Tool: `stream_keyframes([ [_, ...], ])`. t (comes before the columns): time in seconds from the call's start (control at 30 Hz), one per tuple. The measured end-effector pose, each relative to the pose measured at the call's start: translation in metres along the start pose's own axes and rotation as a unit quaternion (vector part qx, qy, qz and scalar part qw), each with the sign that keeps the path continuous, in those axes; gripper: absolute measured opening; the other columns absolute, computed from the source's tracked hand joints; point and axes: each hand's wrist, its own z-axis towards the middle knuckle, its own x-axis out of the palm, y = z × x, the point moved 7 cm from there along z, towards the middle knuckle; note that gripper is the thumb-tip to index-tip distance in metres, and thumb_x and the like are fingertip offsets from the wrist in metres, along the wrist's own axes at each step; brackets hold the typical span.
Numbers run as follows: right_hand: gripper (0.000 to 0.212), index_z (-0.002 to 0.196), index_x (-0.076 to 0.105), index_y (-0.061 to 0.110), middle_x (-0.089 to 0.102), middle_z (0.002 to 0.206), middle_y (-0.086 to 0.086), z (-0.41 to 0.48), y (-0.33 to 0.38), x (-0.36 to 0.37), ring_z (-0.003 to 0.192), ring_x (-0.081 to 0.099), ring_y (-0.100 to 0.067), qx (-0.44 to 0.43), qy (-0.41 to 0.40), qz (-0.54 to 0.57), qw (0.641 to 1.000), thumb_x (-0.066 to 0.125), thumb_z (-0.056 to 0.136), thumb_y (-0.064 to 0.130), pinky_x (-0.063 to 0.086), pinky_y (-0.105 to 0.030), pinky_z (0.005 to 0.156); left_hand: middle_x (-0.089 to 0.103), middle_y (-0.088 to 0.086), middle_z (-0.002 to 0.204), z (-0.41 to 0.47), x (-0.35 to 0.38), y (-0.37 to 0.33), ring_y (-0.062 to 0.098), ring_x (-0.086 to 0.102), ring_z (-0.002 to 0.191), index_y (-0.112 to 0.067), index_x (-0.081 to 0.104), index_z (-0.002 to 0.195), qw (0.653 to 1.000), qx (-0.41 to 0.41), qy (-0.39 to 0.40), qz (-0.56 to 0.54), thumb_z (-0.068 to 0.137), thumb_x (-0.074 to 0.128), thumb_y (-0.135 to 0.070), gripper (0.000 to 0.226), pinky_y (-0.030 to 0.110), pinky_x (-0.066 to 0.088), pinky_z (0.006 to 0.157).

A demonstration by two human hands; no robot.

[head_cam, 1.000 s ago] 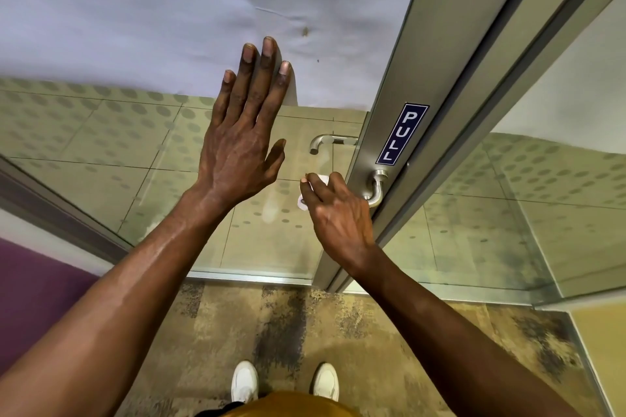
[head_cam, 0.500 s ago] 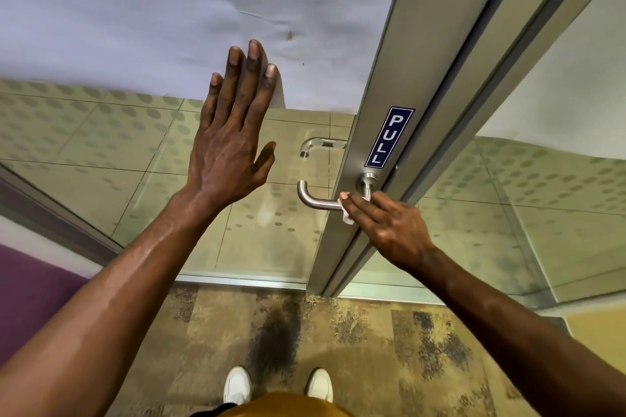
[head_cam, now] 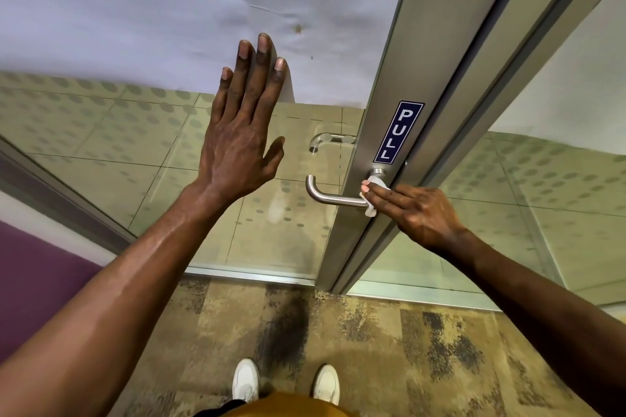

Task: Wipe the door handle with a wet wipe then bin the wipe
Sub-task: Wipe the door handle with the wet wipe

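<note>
1. Clearly the wiping step is in hand: the brushed steel lever door handle [head_cam: 333,195] sits on the grey metal door stile [head_cam: 382,159], below the blue PULL sticker [head_cam: 398,131].
2. Its long axis runs roughly level, from the round base by the stile leftward across the glass, the free end curling back toward the door.
3. A crumpled white wet wipe [head_cam: 374,195] is pressed against the base end by the right hand [head_cam: 418,213], fingers straight and closed together over it.
4. The left hand [head_cam: 242,142] lies flat on the glass panel [head_cam: 101,132], fingers spread, holding nothing.
5. Next, probably: slide the wipe along the bar; no bin is in view.
</note>
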Motion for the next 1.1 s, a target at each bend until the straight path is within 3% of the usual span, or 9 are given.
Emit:
stream_keyframes([
  [0.1,0.070,0.146,0.062,0.009,0.068,0.141,-0.010,0.005,0.019,-0.001,0.074,0.076,-0.028,0.031,-0.030,0.023,0.999,0.076,0.080,-0.011,0.058,-0.033,0.047,-0.001,0.026,0.183,-0.001,0.000,-0.001,0.022,-0.025,0.170,-0.006,0.012,0.178,1.000,-0.001,-0.004,-0.009,0.085,0.076,-0.022,0.114,0.049,-0.001,0.144],
  [0.23,0.058,0.140,0.068,0.008,0.073,0.134,-0.010,0.021,0.048,-0.006,0.074,0.080,-0.025,0.094,-0.065,0.029,0.993,0.052,0.085,-0.001,0.059,-0.032,0.046,-0.002,0.025,0.184,0.000,0.000,-0.001,0.022,-0.025,0.170,-0.006,0.012,0.178,1.000,-0.003,-0.008,-0.015,0.085,0.077,-0.022,0.115,0.048,-0.001,0.144],
  [0.37,0.068,0.138,0.069,0.009,0.075,0.132,-0.008,0.046,0.072,-0.005,0.066,0.078,-0.025,0.195,-0.040,0.045,0.979,0.074,0.071,-0.004,0.057,-0.031,0.044,-0.001,0.025,0.184,0.001,0.000,-0.002,0.023,-0.024,0.170,-0.007,0.011,0.178,1.000,0.000,-0.008,-0.018,0.086,0.077,-0.023,0.114,0.050,0.000,0.144],
  [0.43,0.068,0.142,0.066,0.010,0.075,0.133,-0.006,0.060,0.082,-0.006,0.061,0.076,-0.024,0.236,-0.023,0.050,0.970,0.072,0.075,-0.002,0.056,-0.029,0.046,-0.001,0.025,0.184,0.001,0.000,-0.002,0.024,-0.022,0.170,-0.007,0.011,0.178,1.000,0.002,-0.007,-0.015,0.086,0.076,-0.024,0.114,0.051,0.001,0.144],
  [0.63,0.056,0.147,0.057,0.003,0.074,0.135,-0.009,0.097,0.099,-0.014,0.087,0.079,-0.031,0.326,0.019,0.060,0.943,0.046,0.092,-0.001,0.057,-0.034,0.060,0.001,0.023,0.186,0.000,0.000,0.000,0.025,-0.021,0.171,-0.010,0.008,0.179,1.000,0.009,0.004,-0.019,0.087,0.074,-0.026,0.115,0.048,-0.001,0.144],
  [0.83,0.052,0.150,0.051,-0.001,0.069,0.137,-0.015,0.116,0.104,-0.018,0.091,0.078,-0.033,0.396,0.060,0.042,0.915,0.051,0.098,0.000,0.059,-0.037,0.064,-0.020,0.005,0.185,-0.011,0.005,0.001,0.025,-0.027,0.170,-0.011,0.006,0.179,0.999,0.026,0.027,-0.024,0.086,0.077,-0.022,0.118,0.051,0.000,0.144],
  [0.93,0.043,0.141,0.059,0.000,0.073,0.127,-0.016,0.125,0.102,-0.020,0.088,0.078,-0.034,0.416,0.053,0.044,0.907,0.053,0.098,0.002,0.059,-0.038,0.065,-0.022,0.002,0.183,-0.017,0.009,0.004,0.026,-0.024,0.171,-0.012,0.005,0.179,0.999,0.035,0.032,-0.011,0.082,0.076,-0.009,0.120,0.056,0.001,0.143],
  [1.1,0.020,0.108,0.071,0.008,0.076,0.099,-0.011,0.135,0.099,-0.019,0.078,0.075,-0.034,0.433,0.044,0.063,0.898,0.057,0.095,0.003,0.056,-0.036,0.063,-0.023,0.002,0.183,-0.026,0.011,0.009,0.026,-0.023,0.171,-0.013,0.004,0.180,0.998,0.044,0.053,-0.012,0.079,0.072,0.000,0.122,0.056,0.002,0.144],
])
